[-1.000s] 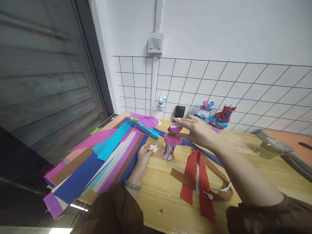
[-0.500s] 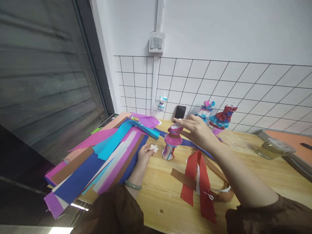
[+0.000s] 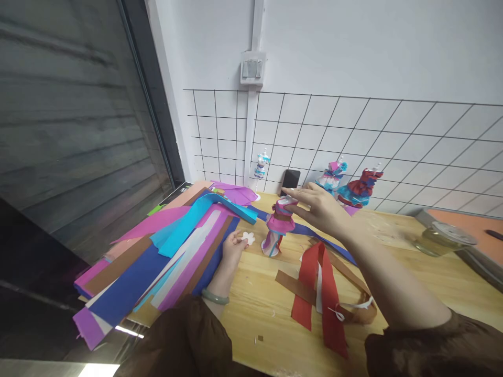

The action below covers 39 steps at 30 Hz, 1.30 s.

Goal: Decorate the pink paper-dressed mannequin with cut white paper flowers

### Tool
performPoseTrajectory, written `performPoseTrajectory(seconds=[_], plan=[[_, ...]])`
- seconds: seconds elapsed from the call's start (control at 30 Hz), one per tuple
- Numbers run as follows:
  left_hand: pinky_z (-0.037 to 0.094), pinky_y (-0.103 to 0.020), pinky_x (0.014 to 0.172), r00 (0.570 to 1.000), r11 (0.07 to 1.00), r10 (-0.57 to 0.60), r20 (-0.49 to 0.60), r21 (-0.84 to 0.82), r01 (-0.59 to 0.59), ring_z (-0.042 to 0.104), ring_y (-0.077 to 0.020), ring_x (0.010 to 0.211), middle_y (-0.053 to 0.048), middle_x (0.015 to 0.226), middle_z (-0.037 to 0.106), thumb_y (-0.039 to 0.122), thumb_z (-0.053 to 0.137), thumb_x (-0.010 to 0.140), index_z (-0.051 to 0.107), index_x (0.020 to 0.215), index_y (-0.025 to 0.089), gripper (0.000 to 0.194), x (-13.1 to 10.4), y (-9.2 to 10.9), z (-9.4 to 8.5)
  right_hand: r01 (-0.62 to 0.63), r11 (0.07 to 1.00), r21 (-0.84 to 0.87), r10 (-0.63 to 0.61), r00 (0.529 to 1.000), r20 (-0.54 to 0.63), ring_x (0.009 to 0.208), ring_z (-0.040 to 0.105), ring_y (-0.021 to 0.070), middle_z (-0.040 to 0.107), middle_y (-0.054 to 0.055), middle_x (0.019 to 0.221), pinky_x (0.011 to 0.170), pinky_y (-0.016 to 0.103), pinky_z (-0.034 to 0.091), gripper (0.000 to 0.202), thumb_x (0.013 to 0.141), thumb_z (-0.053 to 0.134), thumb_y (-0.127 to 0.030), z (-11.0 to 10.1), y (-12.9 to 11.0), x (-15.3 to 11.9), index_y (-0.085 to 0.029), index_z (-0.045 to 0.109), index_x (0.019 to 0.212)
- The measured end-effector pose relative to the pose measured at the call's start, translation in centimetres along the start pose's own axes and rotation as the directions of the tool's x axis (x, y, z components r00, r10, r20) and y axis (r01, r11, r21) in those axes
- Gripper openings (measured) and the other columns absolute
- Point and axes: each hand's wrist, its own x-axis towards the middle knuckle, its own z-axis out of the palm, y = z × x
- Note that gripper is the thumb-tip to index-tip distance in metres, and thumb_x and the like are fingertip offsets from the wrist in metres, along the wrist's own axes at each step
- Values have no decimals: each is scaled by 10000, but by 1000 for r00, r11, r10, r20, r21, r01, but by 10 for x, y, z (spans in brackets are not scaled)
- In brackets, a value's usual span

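My left hand (image 3: 232,248) rests low over the table, its fingertips pinching a small white flower-shaped cutout (image 3: 249,238). To its right stands a miniature dress form (image 3: 280,222), upright, dressed in pink crepe paper with a brown waistband and a striped lower part. At its top is my right hand (image 3: 314,207), index finger stretched over the white neck and thumb against the pink bodice. The far side of that grip is hidden. Red crepe strips (image 3: 308,285) and a brown strip (image 3: 294,288) lie below my right forearm.
Layered coloured crepe paper (image 3: 129,283) covers the table's left side, with a turquoise strip (image 3: 176,220) on top. Along the wall stand a phone (image 3: 291,179) and decorated dress forms (image 3: 261,165), (image 3: 330,178), (image 3: 363,187). A glass jar (image 3: 444,241) is at right.
My right hand has shifted slightly, its thumb now showing against the bodice. The pink dress form has turned or tilted a little. My left hand keeps the flower cutout in about the same place.
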Motion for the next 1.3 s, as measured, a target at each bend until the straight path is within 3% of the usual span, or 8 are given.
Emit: performPoseTrajectory(seconds=[0.27, 0.5, 0.73, 1.0, 1.3], plan=[[459, -288, 758, 979, 918, 201, 25, 345, -197, 616, -152, 746, -55, 776, 656, 82, 570, 685, 547, 1091, 137, 410, 2, -6, -7, -7, 999, -47, 6, 1000, -17, 733, 508, 204, 681, 95, 892, 710, 354, 436, 397, 872, 457, -313, 3, 9, 3, -124, 526, 1215], [383, -343, 859, 956, 785, 289, 44, 562, -263, 564, -213, 872, -77, 795, 649, 55, 567, 665, 616, 1031, 179, 390, -1, -3, -13, -41, 993, -108, 39, 999, -19, 772, 511, 216, 674, 98, 963, 710, 355, 428, 385, 884, 420, -281, 10, 18, 4, -113, 524, 1215], [331, -373, 935, 937, 737, 349, 27, 609, -292, 546, -243, 967, -94, 922, 641, 38, 589, 617, 617, 1016, 194, 429, -1, 1, -16, -36, 995, -92, 36, 999, -2, 748, 531, 220, 666, 106, 991, 704, 370, 436, 387, 883, 407, -276, 11, 15, 7, -130, 516, 1224], [357, -383, 930, 915, 712, 398, 62, 608, -351, 544, -247, 996, -128, 1033, 612, 58, 554, 657, 581, 1069, 164, 426, 1, 3, -15, -76, 995, -68, 78, 997, 27, 781, 532, 221, 655, 103, 1013, 722, 361, 448, 417, 878, 433, -295, 7, 13, 1, -125, 484, 1256], [386, -376, 911, 917, 728, 392, 74, 584, -359, 570, -223, 952, -112, 988, 629, 81, 557, 671, 590, 1046, 166, 386, 2, 1, -14, -72, 996, -55, 73, 997, 5, 889, 568, 230, 605, 100, 1153, 778, 398, 459, 363, 883, 430, -292, -5, 8, -6, -178, 538, 1210]])
